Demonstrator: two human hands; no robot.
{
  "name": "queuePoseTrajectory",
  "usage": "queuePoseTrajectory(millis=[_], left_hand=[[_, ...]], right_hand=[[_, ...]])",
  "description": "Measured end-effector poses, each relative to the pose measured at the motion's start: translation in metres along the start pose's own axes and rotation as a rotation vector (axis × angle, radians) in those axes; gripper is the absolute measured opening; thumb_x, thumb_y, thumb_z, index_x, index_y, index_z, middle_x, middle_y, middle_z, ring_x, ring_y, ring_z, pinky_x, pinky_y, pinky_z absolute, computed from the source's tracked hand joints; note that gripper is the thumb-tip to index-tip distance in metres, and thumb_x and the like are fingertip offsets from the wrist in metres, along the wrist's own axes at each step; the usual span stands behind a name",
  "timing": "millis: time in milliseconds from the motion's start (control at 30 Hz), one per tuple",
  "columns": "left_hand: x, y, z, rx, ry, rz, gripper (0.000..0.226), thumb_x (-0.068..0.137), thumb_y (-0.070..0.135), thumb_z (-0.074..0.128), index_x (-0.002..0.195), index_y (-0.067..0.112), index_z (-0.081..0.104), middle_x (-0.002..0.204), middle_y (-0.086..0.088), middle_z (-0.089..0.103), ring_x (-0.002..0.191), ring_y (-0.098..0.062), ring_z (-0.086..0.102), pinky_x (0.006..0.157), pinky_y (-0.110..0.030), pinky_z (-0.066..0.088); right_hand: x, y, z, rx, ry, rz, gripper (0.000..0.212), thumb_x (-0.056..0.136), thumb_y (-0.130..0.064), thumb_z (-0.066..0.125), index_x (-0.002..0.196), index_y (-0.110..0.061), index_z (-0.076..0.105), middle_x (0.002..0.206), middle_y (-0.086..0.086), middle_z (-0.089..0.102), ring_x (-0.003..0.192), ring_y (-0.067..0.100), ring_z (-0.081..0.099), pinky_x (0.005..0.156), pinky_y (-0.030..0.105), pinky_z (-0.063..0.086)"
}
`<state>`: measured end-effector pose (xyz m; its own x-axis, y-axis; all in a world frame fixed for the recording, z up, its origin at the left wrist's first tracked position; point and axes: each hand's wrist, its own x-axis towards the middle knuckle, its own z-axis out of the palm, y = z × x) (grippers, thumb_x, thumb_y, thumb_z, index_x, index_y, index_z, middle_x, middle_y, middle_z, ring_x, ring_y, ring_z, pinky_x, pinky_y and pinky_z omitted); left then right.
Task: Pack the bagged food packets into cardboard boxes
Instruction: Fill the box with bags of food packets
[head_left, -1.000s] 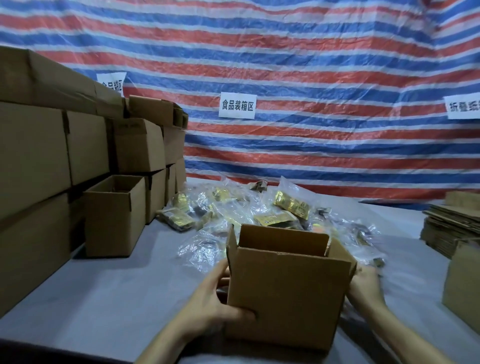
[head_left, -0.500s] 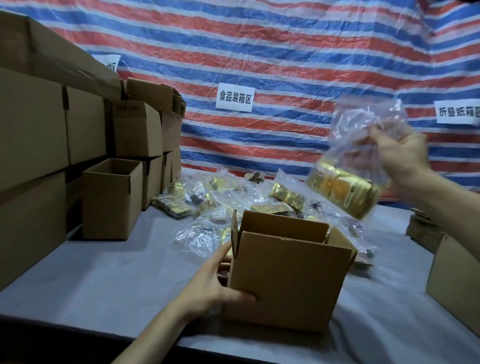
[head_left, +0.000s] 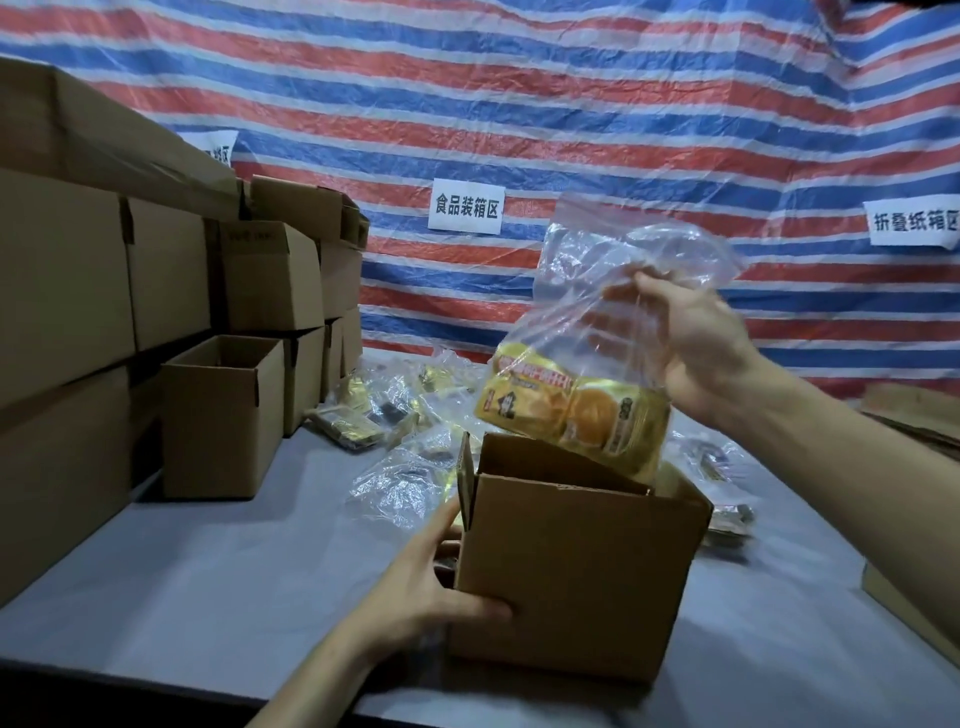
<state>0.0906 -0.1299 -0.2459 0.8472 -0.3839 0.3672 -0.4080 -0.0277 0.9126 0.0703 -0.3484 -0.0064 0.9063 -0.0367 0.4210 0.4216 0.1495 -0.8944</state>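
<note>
**Hand positions**

- The left hand (head_left: 431, 587) grips the near left corner of the open box (head_left: 571, 571). The thumb lies across the front face and the fingers wrap onto the left side wall. The forearm enters from the lower edge of the view.
- The right hand (head_left: 696, 353) is raised above and to the right of the box, with the forearm sloping down to the right. Its fingers are curled and pinch the clear upper part of the bag (head_left: 587, 395).

**Position of the bag**

- The bag hangs tilted from the right hand.
- Its yellow packets are gathered at the lower end, which sits at the far right part of the box's open top. Contact with the rim cannot be determined.

**Quantities**

- Hands: two, both occupied.
- Bags held: one. The number of packets inside cannot be read.
- Upright boxes with open tops on the table (head_left: 208, 597): two. One is the box being gripped. The second open box (head_left: 218, 421) stands to the left, well apart from it.
- Closed boxes (head_left: 156, 270): stacked in several tiers along the left side. The full count is hidden.
- Loose bagged packets (head_left: 395, 415): a pile behind the gripped box (too overlapped to count).
- Flattened cardboard (head_left: 914, 410): one stack at the right edge.
- White paper labels on the striped tarp (head_left: 519, 104): three.
</note>
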Motion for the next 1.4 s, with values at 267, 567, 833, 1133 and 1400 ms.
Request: queuePoseTrajectory(millis=[267, 567, 833, 1133, 1400], left_hand=[[0.0, 0.0, 0.0, -0.028, 0.003, -0.023, 0.095, 0.05, 0.029, 0.096, 0.135, 0.044, 0.056, 0.123, -0.003, 0.069, 0.11, -0.016, 0.068, 0.087, -0.026, 0.053], [0.0, 0.001, 0.0, -0.014, 0.014, -0.023, 0.089, 0.052, 0.031, 0.096, 0.131, 0.047, 0.058, 0.124, -0.004, 0.07, 0.111, -0.015, 0.069, 0.088, -0.026, 0.055], [-0.002, 0.003, 0.0, -0.013, -0.003, -0.016, 0.078, 0.052, 0.02, 0.093, 0.119, 0.048, 0.063, 0.115, 0.002, 0.074, 0.107, -0.013, 0.07, 0.083, -0.023, 0.055], [-0.002, 0.003, 0.0, 0.019, 0.024, -0.025, 0.08, 0.049, 0.029, 0.094, 0.12, 0.047, 0.062, 0.116, 0.002, 0.073, 0.109, -0.019, 0.069, 0.086, -0.028, 0.056], [-0.002, 0.002, 0.0, 0.004, 0.024, -0.026, 0.082, 0.049, 0.026, 0.095, 0.123, 0.043, 0.062, 0.117, -0.003, 0.072, 0.109, -0.023, 0.069, 0.084, -0.03, 0.056]], right_hand=[[-0.015, 0.033, -0.024, -0.261, -0.283, 0.104, 0.023, 0.096, -0.03, 0.053, 0.097, -0.009, 0.062, 0.094, 0.008, 0.072, 0.095, 0.031, 0.074, 0.083, 0.042, 0.056], [-0.037, 0.04, -0.05, -0.656, -0.384, 0.169, 0.039, 0.082, -0.046, 0.061, 0.098, -0.014, 0.078, 0.1, 0.008, 0.078, 0.093, 0.027, 0.076, 0.084, 0.041, 0.061], [-0.038, 0.031, -0.068, -0.515, -0.361, 0.407, 0.031, 0.088, -0.038, 0.063, 0.099, -0.014, 0.078, 0.107, 0.016, 0.075, 0.095, 0.036, 0.074, 0.062, 0.034, 0.061], [-0.046, 0.038, -0.066, -0.715, -0.451, 0.242, 0.019, 0.095, -0.028, 0.059, 0.095, -0.029, 0.078, 0.103, 0.003, 0.078, 0.091, 0.023, 0.075, 0.077, 0.033, 0.059], [-0.055, 0.033, -0.064, -0.657, -0.565, 0.261, 0.037, 0.087, -0.056, 0.063, 0.098, -0.025, 0.08, 0.108, -0.001, 0.077, 0.102, 0.015, 0.072, 0.087, 0.033, 0.055]])
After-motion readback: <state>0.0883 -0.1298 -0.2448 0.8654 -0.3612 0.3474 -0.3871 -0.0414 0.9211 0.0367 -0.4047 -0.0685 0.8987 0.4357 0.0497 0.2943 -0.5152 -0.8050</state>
